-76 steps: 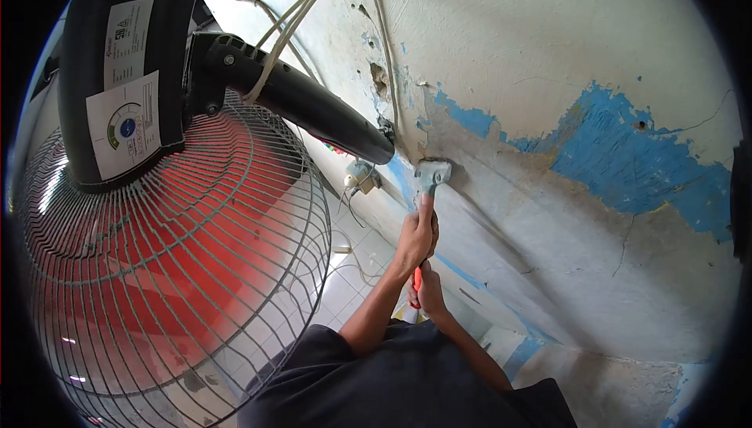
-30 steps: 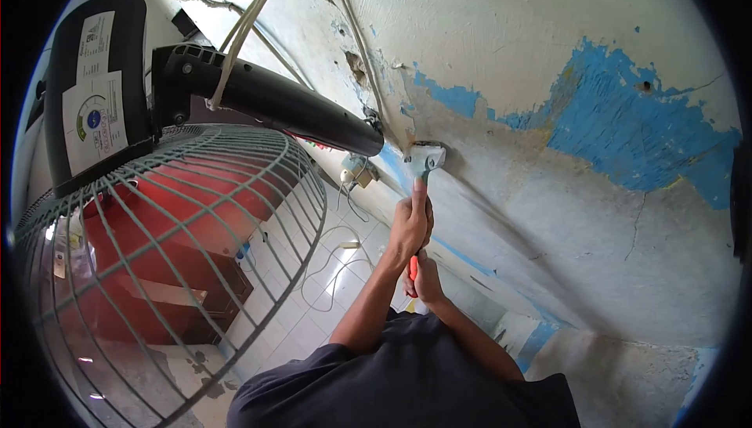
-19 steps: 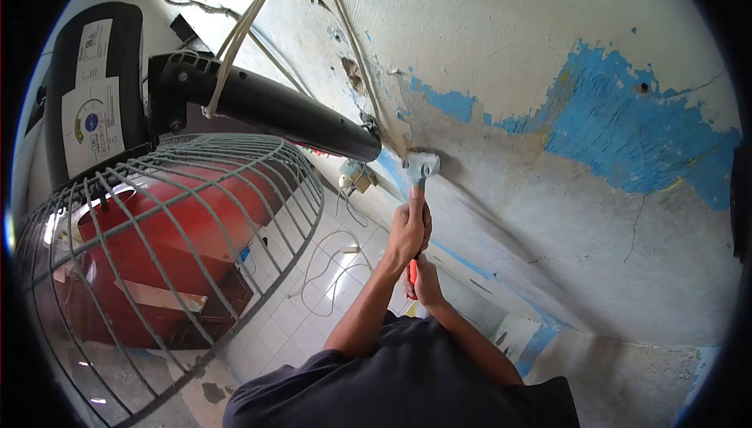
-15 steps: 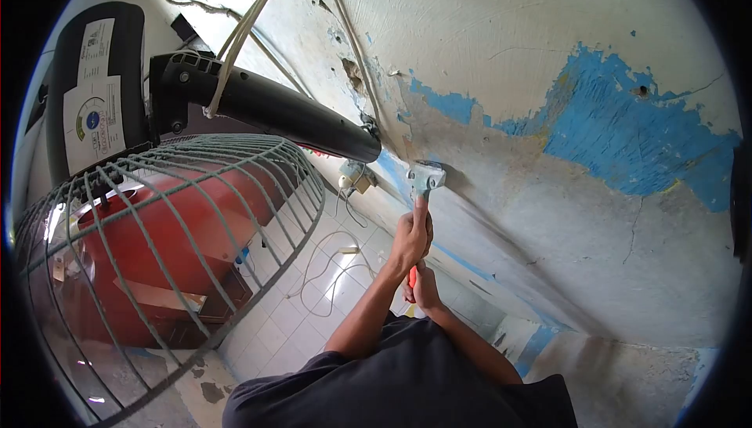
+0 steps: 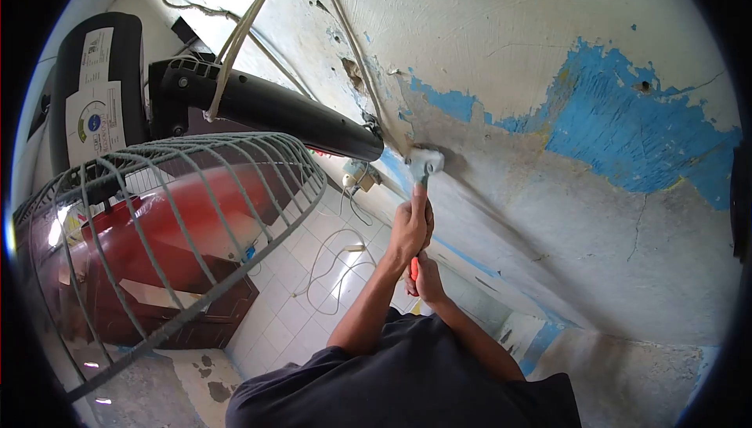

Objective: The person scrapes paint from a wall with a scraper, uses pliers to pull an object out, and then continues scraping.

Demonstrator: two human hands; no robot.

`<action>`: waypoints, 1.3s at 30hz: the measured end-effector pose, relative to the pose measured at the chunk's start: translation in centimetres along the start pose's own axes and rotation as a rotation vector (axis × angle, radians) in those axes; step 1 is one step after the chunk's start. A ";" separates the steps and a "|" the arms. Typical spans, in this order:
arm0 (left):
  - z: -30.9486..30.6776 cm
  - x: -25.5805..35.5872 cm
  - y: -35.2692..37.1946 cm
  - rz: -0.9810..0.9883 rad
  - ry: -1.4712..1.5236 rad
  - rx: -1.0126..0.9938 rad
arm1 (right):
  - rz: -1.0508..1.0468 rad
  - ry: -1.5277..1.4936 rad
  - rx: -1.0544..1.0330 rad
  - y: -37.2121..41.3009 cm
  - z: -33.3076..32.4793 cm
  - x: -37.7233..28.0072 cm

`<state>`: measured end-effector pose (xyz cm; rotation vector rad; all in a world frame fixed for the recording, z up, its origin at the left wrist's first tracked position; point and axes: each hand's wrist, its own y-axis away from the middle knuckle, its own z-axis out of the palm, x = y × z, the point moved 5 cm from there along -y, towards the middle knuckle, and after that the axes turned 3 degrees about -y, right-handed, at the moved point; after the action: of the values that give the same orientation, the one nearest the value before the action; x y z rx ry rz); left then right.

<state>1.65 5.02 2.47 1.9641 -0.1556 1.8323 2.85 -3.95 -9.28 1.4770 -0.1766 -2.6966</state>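
Both hands grip one paint scraper (image 5: 425,166), its blurred metal head against the wall (image 5: 501,169) just right of the black fan arm's end. My left hand (image 5: 411,228) is closed round the upper handle, its thumb stretched along it toward the head. Lower down, my right hand (image 5: 428,281) is wrapped round the red-orange end of the handle. Around the scraper head the wall is bare grey, with a strip of blue paint to its left. Farther right spreads a large patch of exposed blue paint (image 5: 619,126) with ragged edges.
A wall fan's wire cage (image 5: 207,138) and black arm (image 5: 290,119) fill the left side, close to the camera. Cords (image 5: 243,28) hang over the arm. Below are a socket box (image 5: 362,175), a cable (image 5: 313,275) on the tiled floor (image 5: 294,322), and a brown cabinet (image 5: 227,314).
The scraper head has slid slightly up along the wall and is now blurred. Both hands keep their hold on the handle. The camera view has shifted a little.
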 end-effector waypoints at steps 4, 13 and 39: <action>0.6 -0.4 0.1 0.007 -0.006 -0.014 | 0.007 0.052 0.033 0.3 -0.2 -0.3; 0.6 -0.3 -0.2 0.032 0.029 0.017 | -0.020 0.065 0.012 0.2 -0.5 -0.6; 0.8 -1.9 -0.4 0.022 0.033 0.003 | 0.048 0.039 0.073 0.3 -2.1 1.6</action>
<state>2.33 4.63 0.55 1.9399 -0.1646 1.8786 3.78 -4.53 -11.70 1.5231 -0.3082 -2.6483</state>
